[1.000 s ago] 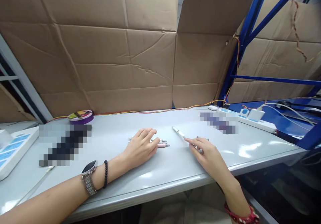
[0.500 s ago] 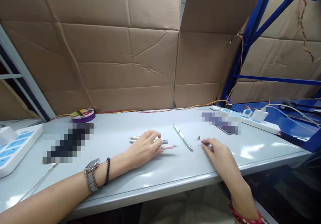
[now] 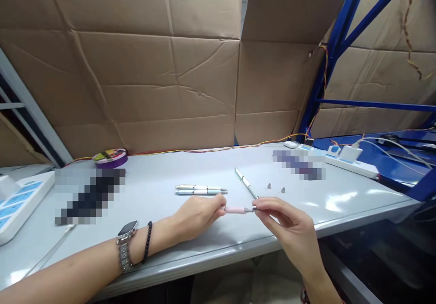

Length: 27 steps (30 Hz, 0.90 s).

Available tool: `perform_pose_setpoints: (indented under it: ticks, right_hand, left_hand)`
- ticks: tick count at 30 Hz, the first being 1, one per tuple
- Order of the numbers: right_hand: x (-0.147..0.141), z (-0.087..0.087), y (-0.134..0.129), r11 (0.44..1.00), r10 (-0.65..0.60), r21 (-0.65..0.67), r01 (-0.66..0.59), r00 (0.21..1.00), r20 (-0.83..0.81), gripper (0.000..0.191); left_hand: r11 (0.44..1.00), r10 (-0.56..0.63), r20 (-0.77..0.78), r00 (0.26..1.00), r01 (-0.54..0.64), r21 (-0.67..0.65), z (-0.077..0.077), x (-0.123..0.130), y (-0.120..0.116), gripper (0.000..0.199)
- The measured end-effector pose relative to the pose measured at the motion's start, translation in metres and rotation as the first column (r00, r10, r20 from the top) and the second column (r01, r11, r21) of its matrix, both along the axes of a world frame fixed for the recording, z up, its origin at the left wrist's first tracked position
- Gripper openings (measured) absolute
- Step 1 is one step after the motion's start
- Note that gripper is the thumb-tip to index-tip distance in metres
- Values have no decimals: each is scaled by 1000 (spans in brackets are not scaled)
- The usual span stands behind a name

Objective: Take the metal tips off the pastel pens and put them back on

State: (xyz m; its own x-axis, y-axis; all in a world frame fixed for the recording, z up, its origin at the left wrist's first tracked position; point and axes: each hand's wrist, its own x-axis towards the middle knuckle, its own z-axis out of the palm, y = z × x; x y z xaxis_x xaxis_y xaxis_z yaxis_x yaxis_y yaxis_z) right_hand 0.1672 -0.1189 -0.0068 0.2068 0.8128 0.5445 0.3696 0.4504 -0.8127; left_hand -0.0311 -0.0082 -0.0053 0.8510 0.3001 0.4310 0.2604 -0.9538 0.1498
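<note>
My left hand is closed around a pink pen, whose front end points right. At that end, the fingertips of my right hand pinch a small silver pen tip. Whether the tip touches the pen is hard to make out. Behind my left hand, two pale pens lie side by side. A white and light green pen lies slanted, its lower end partly hidden behind my right fingers. Two small silver cone-shaped tips rest on the table beyond my right hand.
A purple tape roll lies at the back left. White power strips stand at the left and right of the grey table. Blurred patches cover items on both sides. Cardboard lines the back.
My left hand has lifted the pink pen off the table towards me, away from the two pale pens. My right hand has moved left to its front end, holding the silver tip.
</note>
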Motion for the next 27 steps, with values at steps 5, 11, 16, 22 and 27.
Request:
perform_pose_setpoints:
  ticks: [5,11,16,22,27]
  right_hand:
    - [5,-1,0,999,-49,15,50,999,-18,5]
    - [1,-2,3,999,3,-34,-2,1000,27,8]
    - [-1,-5,9,998,33,-59,-31,999,39,9]
    - [4,-9,15,991,6,-135,10,994,111,11]
    - [5,-13,17,997,12,-79,0,987,159,9]
  left_hand:
    - [999,38,-9,999,-38,-13,1,1,-1,32]
    - [999,37,-24,999,-37,-3,0,1,0,33]
    - [998,59,-78,995,-60,-15,-1,1,1,32]
    - [991,92,-152,984,-105,-78,-1,1,2,25]
    - [988,113,-183,977,-131,-87,0,2,1,23]
